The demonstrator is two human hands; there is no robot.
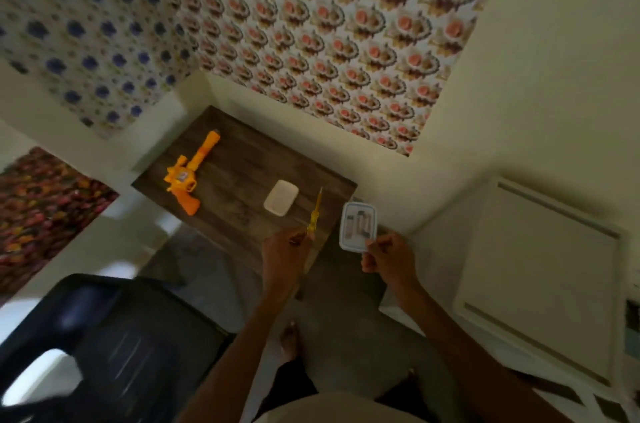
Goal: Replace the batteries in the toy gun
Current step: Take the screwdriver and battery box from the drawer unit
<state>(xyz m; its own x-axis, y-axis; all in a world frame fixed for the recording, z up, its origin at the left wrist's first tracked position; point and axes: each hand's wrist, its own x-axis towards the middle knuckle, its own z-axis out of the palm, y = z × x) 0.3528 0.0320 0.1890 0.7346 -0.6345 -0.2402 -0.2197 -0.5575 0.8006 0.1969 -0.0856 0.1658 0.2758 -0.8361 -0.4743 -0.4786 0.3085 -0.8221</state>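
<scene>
An orange toy gun (188, 173) lies on the left part of a small dark wooden table (242, 163), barrel pointing away. My left hand (284, 254) grips the handle of a yellow screwdriver (316, 213), its tip aimed away over the table's near right edge. My right hand (388, 254) pinches the near rim of a clear plastic container (358, 227) with several batteries inside, held in the air just right of the table's corner. A white lid-like tray (281, 202) rests on the table between the gun and the screwdriver.
A black chair (114, 336) stands at the lower left. The table sits in a corner of patterned walls. A white cabinet (540, 266) stands at the right. My bare feet (291, 341) are on the grey floor below the table.
</scene>
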